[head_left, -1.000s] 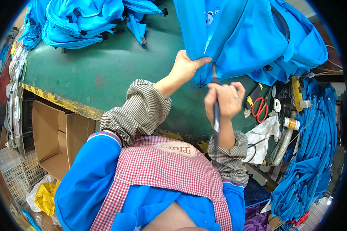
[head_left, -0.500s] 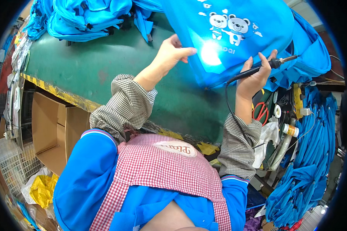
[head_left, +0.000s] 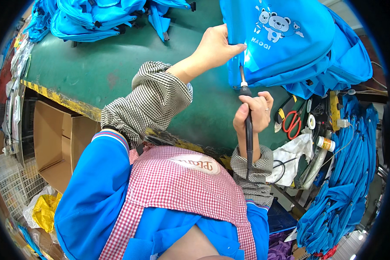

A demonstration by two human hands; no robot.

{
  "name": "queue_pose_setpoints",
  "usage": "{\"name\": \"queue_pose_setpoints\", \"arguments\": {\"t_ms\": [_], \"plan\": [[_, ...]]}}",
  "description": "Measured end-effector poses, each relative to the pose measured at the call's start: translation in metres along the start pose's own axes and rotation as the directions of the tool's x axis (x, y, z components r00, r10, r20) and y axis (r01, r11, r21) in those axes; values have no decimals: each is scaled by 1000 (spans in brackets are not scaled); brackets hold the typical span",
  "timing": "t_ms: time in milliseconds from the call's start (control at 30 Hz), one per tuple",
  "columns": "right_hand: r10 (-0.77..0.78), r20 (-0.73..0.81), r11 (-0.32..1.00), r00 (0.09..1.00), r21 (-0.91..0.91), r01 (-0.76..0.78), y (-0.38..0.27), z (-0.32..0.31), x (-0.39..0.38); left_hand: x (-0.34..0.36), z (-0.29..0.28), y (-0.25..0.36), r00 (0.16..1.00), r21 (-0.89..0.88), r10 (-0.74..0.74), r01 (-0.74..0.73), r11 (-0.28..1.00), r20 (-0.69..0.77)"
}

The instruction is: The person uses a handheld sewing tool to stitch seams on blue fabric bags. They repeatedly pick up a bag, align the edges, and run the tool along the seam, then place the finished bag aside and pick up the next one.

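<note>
Blue bag lies at the far right of the green worktop, bear print facing up. Left hand pinches its left edge — thumb on the front, fingertips mostly hidden. Right hand is wrapped round the handle of a black corded iron, metal tip pointing away at the bag's near left corner, just beside or touching the cloth; can't tell which. To do this well, I'd draw the edge taut, touch lightly and briefly in case the tip is hot, and leave the left thumb well clear — it sits close. Cord should hang loose off the right sleeve, not tugging the handle.
</note>
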State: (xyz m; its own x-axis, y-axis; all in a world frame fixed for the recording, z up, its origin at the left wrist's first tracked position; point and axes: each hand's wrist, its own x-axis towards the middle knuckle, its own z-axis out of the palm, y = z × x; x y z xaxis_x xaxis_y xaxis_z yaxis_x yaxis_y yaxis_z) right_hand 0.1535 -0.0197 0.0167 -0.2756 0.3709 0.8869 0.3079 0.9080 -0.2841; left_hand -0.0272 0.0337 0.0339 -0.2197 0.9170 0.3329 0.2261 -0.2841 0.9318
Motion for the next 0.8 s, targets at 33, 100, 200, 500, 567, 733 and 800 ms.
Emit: {"name": "queue_pose_setpoints", "arguments": {"t_ms": [33,100,200,500,567,733,800], "plan": [[-12,38,1000,999,-19,13,0,0,1,0,0,1,999,5,28,-28,1000,-25],[-30,56,999,998,-24,32,-1,-1,3,1,3,-1,999,-6,7,-8,1000,-32],[-55,74,998,996,-11,56,-1,2,5,0,1,0,999,45,-39,39,998,-9],[-108,-12,994,994,22,109,-18,-40,23,-1,14,-6,992,31,127,-127,991,-17],[-61,-185,995,981,-90,45,-14,-48,19,-7,34,-1,972,271,232,-234,934,40],[40,-455,975,890,-176,-134,-8,-78,22,-37,77,-41,802,-83,-500,551,830,327],[145,-571,941,808,-174,-291,-11,-97,12,-18,79,-33,981,5,-128,128,992,144]]}}
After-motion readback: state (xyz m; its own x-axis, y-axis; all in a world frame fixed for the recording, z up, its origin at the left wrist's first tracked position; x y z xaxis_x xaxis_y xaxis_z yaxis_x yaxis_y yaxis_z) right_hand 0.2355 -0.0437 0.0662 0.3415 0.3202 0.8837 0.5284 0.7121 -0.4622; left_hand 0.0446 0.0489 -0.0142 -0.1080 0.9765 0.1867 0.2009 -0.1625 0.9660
